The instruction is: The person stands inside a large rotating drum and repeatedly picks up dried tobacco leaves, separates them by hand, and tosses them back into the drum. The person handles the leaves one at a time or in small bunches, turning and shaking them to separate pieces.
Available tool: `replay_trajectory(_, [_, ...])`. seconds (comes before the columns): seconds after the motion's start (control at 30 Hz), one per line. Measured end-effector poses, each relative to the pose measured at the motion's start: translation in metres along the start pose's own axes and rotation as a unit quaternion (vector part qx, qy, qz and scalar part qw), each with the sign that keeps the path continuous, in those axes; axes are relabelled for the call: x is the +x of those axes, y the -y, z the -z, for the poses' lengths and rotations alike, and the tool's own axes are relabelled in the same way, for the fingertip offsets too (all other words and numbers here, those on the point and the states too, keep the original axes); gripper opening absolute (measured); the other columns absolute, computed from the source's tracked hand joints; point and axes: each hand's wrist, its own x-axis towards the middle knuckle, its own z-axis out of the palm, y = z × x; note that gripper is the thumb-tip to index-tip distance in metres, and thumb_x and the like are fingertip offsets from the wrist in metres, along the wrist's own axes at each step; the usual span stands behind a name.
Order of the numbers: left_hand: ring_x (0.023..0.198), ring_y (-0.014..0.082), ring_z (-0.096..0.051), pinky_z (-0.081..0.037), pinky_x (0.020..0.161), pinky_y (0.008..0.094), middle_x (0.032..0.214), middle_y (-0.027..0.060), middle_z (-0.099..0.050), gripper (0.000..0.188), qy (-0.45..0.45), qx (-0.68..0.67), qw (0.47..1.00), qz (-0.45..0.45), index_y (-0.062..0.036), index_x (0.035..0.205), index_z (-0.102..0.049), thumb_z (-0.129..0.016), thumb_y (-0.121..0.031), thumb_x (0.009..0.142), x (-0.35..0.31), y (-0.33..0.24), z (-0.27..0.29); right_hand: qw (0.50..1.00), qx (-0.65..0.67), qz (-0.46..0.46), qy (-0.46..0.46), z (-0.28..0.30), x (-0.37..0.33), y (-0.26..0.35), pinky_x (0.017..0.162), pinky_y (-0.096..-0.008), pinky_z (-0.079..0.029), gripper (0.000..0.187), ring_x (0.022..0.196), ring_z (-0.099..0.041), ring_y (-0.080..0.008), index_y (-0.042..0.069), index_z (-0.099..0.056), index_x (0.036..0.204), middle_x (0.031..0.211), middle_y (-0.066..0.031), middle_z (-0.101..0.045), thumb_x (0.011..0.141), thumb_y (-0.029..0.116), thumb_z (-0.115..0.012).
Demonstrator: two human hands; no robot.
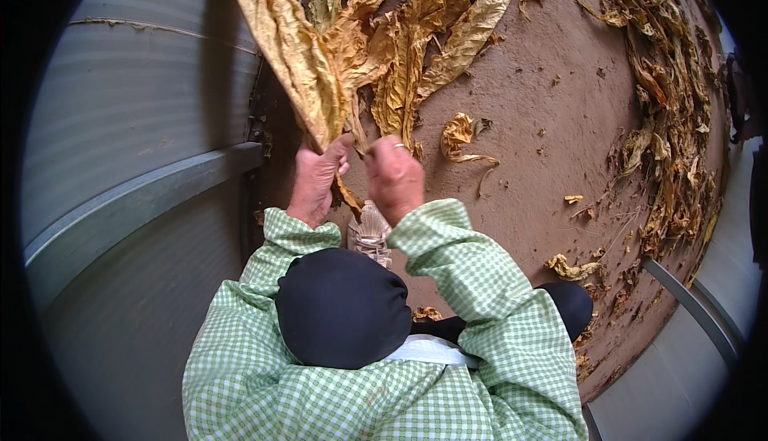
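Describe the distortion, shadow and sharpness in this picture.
Head view: the fisheye bends the rail at left and leaves the corners black; same view: a dark, soft-edged band, apparently shadow, runs down the wall; head view again: creases in the held leaves read clearly, while the right hand looks slightly soft.

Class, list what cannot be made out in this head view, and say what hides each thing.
All in the head view:
Gripped part of the held dried leaves: covered by the left hand.
Their upper tips: cut off by the top edge.
Right hand fingertips: hidden behind its own knuckles.
Heel of the shoe: behind the black-clad knee.
Dark shape at right: lost into the lens rim.
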Motion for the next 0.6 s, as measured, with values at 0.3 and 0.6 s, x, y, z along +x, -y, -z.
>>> replay_trajectory(0.3, [0.064, 0.0126, -0.059, -0.048, 0.056, 0.0243, 0.077, 0.0066, -0.063, 0.015, -0.017, -0.011, 0.978, 0.209, 0.0016, 0.089, -0.063, -0.066, -0.010, 0.080, 0.019, 0.029, -0.003, 0.916, 0.334, -0.217, 0.034, -0.007, -0.014, -0.014, 0.045, -0.0255, -0.045, 0.009, 0.052, -0.056, -0.0104, -0.002, -0.055, 0.086, 0.066, -0.0082, -0.060, 0.087, 0.007, -0.054])
replay_trajectory(0.6, [0.055, 0.0117, -0.055, -0.045, 0.049, 0.0246, 0.065, 0.0040, -0.058, 0.016, -0.020, 0.089, 0.968, 0.232, 0.0014, 0.084, -0.061, -0.069, -0.010, 0.077, 0.031, 0.061, 0.006, 0.946, -0.120, -0.262, 0.151, -0.007, -0.016, -0.033, 0.071, -0.0448, -0.047, 0.037, 0.089, -0.057, -0.0368, 0.004, -0.045, 0.101, 0.103, -0.0191, -0.049, 0.074, 0.015, -0.067])
